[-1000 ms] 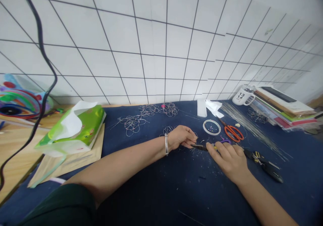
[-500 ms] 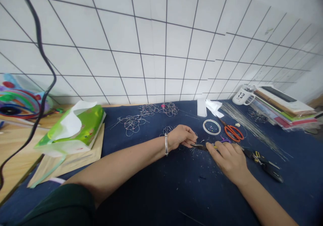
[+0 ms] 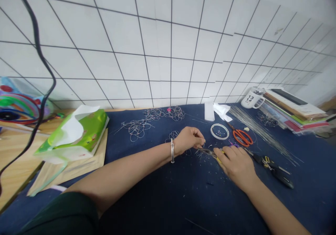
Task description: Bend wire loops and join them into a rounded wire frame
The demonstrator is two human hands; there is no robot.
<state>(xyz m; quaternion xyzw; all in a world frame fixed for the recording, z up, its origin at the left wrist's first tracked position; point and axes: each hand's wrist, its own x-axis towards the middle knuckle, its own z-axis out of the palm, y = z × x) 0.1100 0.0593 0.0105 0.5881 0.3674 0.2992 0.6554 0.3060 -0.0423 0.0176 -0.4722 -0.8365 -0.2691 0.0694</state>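
Observation:
My left hand (image 3: 189, 139) is closed in a pinch on a thin wire at the middle of the blue cloth. Under and behind that hand lies a loose wire coil (image 3: 172, 135), partly hidden. In my right hand (image 3: 236, 163) I grip pliers (image 3: 219, 158) with yellow handles, their metal jaws pointing left. The tips of the jaws reach the wire just below my left fingertips; I cannot tell whether they bite on it. Short wire bits lie scattered on the cloth below.
Several wire coils (image 3: 136, 128) lie near the wall. To the right are a white ring dish (image 3: 219, 132) with beads, orange scissors (image 3: 243, 137), a bundle of straight wires (image 3: 262, 133), a black-handled tool (image 3: 275, 172) and a mug (image 3: 252, 98). A green tissue pack (image 3: 91, 132) lies left.
The pliers have turned a little in my right hand, so the yellow handles show more. My left hand stays nearly in place, its fingers slightly more curled.

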